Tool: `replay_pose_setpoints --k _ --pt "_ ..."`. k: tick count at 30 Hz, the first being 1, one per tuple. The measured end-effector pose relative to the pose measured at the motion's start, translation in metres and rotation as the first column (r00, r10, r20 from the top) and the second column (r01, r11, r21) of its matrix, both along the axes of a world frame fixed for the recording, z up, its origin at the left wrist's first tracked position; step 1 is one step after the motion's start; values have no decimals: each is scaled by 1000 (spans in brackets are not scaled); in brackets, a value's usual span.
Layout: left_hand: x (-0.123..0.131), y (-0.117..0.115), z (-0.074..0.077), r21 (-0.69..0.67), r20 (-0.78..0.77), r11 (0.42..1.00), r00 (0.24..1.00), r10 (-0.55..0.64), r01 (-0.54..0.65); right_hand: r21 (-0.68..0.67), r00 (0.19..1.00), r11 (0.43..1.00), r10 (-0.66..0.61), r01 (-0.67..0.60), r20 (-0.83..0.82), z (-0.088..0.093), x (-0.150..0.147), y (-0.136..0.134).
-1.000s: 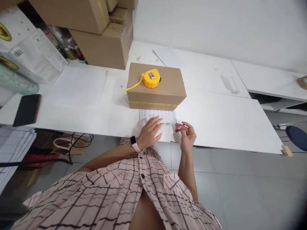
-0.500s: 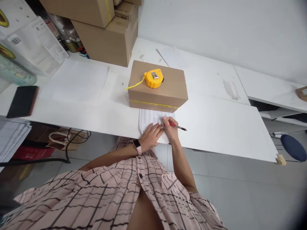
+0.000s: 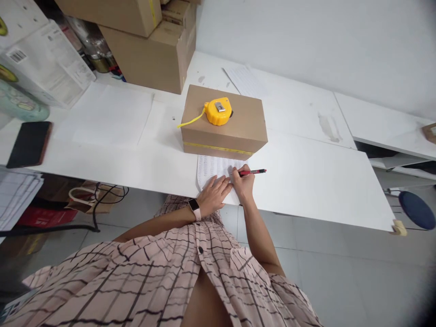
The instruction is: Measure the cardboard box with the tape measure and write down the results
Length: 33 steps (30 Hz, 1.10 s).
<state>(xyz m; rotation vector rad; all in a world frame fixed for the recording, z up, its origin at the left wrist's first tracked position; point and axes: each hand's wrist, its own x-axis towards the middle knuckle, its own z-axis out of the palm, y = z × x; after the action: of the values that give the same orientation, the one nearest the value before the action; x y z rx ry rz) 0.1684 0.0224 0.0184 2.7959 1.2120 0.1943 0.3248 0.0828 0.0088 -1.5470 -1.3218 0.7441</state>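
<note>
"Black phone [image 3: 29,144], far left, close to the front edge of the table [image 3: 306,181] — risky?"

"I'd say so: 1 careless brush might tip it off. Next, on my feed, the left hand [image 3: 215,194] lies flat, gripping nothing, on the printed sheet [image 3: 211,165]. Too light a press and the paper could slide."

"Behind that?"

"1 cardboard box [image 3: 221,141], tape measure [image 3: 218,111] on top — a hard nudge could send it off."

"Rightmost?"

"The right hand [image 3: 243,185], pinching 1 red pen [image 3: 257,171] over the sheet. With 2 hands so close, a bump could jog it."
</note>
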Motion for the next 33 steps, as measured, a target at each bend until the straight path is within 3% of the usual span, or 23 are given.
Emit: replay_pose_setpoints --k 17,33 --pt "0 2 -2 -19 -3 1000 1000 -8 8 10 991 1000 -11 10 133 -4 -2 1" --pt "-1 1 -2 -36 8 999 1000 -8 8 -7 995 1000 1 0 95 -4 -1 1"
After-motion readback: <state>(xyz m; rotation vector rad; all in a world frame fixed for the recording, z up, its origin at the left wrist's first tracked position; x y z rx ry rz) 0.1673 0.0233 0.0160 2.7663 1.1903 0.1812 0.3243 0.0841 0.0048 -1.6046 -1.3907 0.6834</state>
